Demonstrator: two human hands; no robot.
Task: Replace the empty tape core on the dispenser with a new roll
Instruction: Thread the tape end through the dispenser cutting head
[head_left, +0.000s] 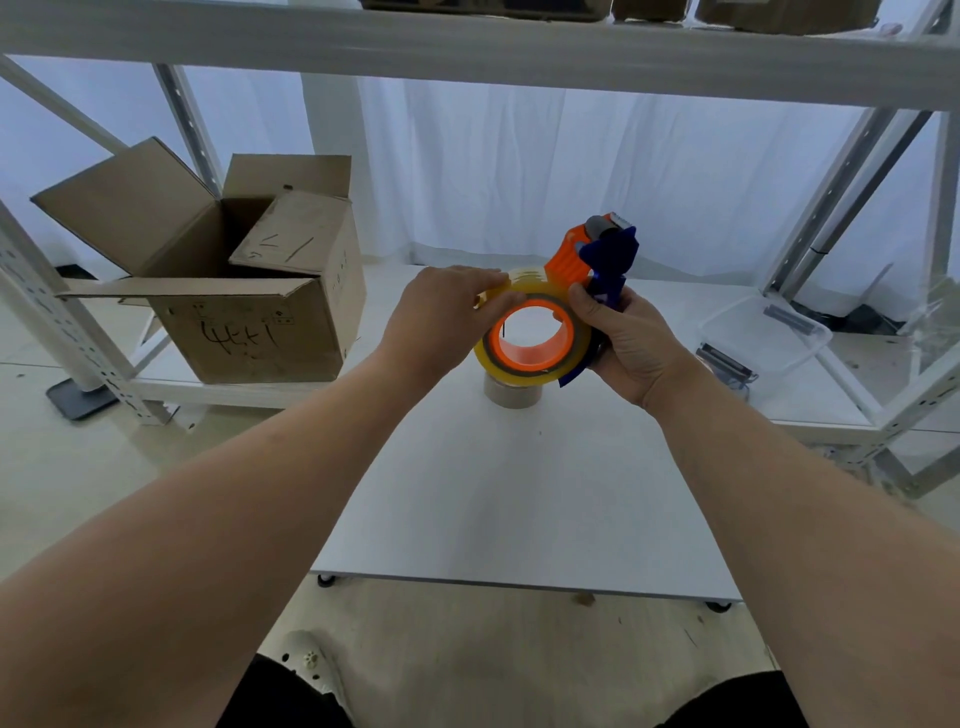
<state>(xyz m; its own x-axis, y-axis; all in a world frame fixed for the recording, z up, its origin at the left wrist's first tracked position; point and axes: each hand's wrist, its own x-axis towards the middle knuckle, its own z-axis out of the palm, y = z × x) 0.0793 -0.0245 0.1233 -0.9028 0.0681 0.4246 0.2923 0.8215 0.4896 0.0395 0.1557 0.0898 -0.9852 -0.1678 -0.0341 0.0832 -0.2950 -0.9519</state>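
Glossy yellow tape roll (519, 376) rings the plastic dispenser (566, 260), left hand (441, 317) pinching its rim. Right hand (631, 348) grips the dispenser's handle.

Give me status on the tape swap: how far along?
Done: the empty core is off and stands on the table; the new roll sits on the orange hub of the dispenser. In hand: right hand grips the dispenser, left hand pinches the roll's top edge. Left: no tape visibly runs to the front roller.

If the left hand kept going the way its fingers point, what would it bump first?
The tape roll; the left hand already pinches its top edge. The orange dispenser probably comes next.
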